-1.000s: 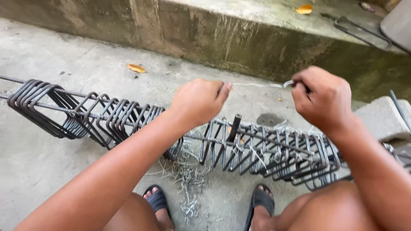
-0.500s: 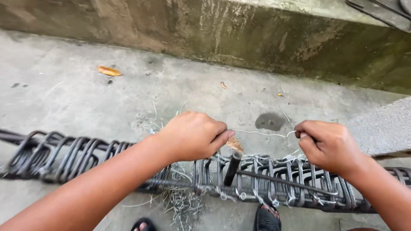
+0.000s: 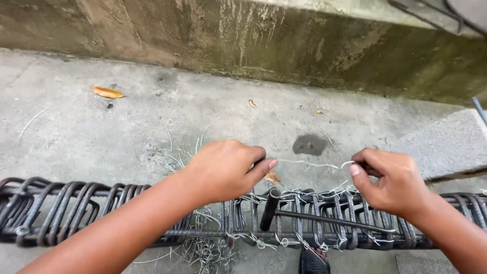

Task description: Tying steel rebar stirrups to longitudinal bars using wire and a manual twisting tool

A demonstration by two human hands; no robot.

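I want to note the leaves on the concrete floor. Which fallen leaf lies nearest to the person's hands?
The small brown leaf just below the left hand fingertips, beside the rebar cage. The larger orange leaf lies far off, near the wall.

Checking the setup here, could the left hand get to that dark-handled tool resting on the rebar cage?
Probably yes: the left hand hovers just beside the tool's dark handle, nothing lies between them, though its fingers are pinching a tie wire.
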